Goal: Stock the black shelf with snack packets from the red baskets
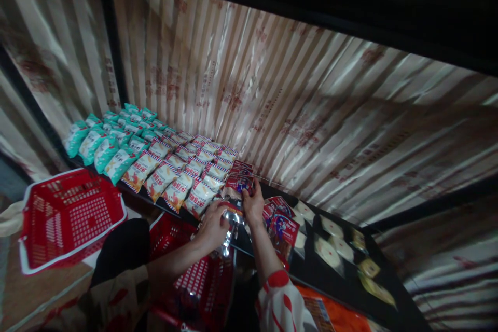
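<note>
My left hand (213, 228) is closed on the edge of a shiny silver-and-red snack packet (232, 218) at the front of the black shelf (313, 267). Just beside it, my right hand (254, 205) has its thumb and fingers closed on a dark red snack packet (237, 184) in a row of the same kind. To the left of my hands stand rows of white snack bags (177, 189) with striped edges. On the right, more dark red packets (282, 223) lie in an overlapping pile.
Teal snack bags (116, 161) fill the shelf's left end. Pale round packaged items (329, 251) and small yellow packets (368, 268) lie on the right. A red basket (73, 212) sits at left, another red basket (206, 280) below my hands. Striped sheeting (249, 78) hangs behind.
</note>
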A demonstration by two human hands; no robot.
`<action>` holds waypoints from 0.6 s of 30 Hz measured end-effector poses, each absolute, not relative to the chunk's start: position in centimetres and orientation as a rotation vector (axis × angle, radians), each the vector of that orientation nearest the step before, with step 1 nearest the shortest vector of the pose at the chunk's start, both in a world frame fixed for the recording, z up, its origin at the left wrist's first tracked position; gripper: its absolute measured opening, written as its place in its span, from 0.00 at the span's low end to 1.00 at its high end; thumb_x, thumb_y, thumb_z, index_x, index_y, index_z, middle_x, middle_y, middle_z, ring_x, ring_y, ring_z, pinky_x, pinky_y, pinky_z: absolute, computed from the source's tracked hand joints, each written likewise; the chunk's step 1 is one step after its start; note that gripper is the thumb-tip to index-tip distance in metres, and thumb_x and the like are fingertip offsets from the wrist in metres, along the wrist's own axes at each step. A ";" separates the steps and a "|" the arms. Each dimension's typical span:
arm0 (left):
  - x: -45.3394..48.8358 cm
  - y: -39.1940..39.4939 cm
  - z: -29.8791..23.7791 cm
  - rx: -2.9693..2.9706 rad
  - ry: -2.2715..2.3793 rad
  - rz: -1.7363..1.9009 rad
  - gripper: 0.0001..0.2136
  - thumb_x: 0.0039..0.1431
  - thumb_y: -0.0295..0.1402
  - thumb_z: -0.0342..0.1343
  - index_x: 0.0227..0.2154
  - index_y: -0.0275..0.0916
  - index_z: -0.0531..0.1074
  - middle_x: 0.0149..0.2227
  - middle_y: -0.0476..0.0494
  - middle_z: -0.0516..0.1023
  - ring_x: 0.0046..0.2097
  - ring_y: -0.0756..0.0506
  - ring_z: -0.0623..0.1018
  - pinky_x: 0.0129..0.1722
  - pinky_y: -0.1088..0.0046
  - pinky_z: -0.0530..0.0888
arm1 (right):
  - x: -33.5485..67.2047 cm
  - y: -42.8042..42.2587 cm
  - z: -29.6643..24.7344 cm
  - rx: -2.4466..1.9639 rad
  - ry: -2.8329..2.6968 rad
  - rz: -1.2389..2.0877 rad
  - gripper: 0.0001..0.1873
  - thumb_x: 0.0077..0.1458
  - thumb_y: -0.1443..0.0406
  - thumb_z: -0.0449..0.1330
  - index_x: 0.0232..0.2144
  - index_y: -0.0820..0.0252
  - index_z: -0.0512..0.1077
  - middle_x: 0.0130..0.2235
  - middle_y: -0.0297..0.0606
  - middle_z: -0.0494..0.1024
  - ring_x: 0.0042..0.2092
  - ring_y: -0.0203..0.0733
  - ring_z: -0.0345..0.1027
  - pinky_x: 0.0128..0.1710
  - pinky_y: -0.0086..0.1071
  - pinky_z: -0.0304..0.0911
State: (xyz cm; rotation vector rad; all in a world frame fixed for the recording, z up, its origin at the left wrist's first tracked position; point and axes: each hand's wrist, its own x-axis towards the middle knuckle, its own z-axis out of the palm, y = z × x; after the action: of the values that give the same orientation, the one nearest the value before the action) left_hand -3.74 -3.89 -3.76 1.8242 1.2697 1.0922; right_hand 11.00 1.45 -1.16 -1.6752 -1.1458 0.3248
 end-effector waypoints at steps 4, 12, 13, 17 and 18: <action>-3.7 -3.6 -3.9 1.880 1.301 0.993 0.20 0.48 0.22 0.50 0.46 0.38 0.71 0.55 0.39 0.67 0.57 0.41 0.65 0.59 0.59 0.62 | 11.3 2.3 -1.7 -1.788 -1.205 0.288 0.23 0.49 0.59 0.51 0.46 0.61 0.73 0.43 0.42 0.78 0.42 0.43 0.70 0.47 0.36 0.61; -3.8 -3.4 -3.4 1.942 1.347 0.862 0.22 0.48 0.24 0.49 0.48 0.40 0.69 0.56 0.41 0.65 0.58 0.40 0.64 0.59 0.58 0.61 | 11.4 3.2 -1.8 -1.982 -1.332 0.164 0.22 0.50 0.64 0.49 0.46 0.61 0.73 0.43 0.42 0.77 0.43 0.43 0.70 0.47 0.34 0.61; -3.8 -3.4 -3.4 1.955 1.350 0.849 0.21 0.48 0.24 0.49 0.48 0.39 0.69 0.56 0.40 0.65 0.58 0.40 0.64 0.59 0.58 0.61 | 11.3 3.2 -1.8 -1.997 -1.344 0.152 0.22 0.51 0.64 0.49 0.46 0.61 0.73 0.43 0.43 0.77 0.44 0.43 0.70 0.47 0.34 0.61; -4.0 -3.8 -3.3 2.025 1.332 0.832 0.22 0.48 0.23 0.49 0.49 0.39 0.68 0.56 0.41 0.65 0.58 0.40 0.63 0.59 0.57 0.60 | 10.9 3.2 -1.6 -2.040 -1.381 0.114 0.23 0.52 0.64 0.48 0.47 0.62 0.72 0.44 0.44 0.76 0.44 0.43 0.70 0.47 0.34 0.60; -4.0 -3.9 -3.2 2.045 1.325 0.834 0.23 0.48 0.23 0.49 0.49 0.39 0.68 0.56 0.41 0.65 0.59 0.40 0.62 0.60 0.57 0.59 | 10.8 3.1 -1.5 -2.057 -1.382 0.107 0.23 0.52 0.64 0.48 0.48 0.62 0.72 0.44 0.45 0.76 0.44 0.44 0.69 0.46 0.34 0.61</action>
State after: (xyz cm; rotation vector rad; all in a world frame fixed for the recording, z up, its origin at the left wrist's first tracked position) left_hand -4.03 -3.90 -3.17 2.0451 1.3255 0.8336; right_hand 10.81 3.13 -1.48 -2.0565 -1.3816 0.1075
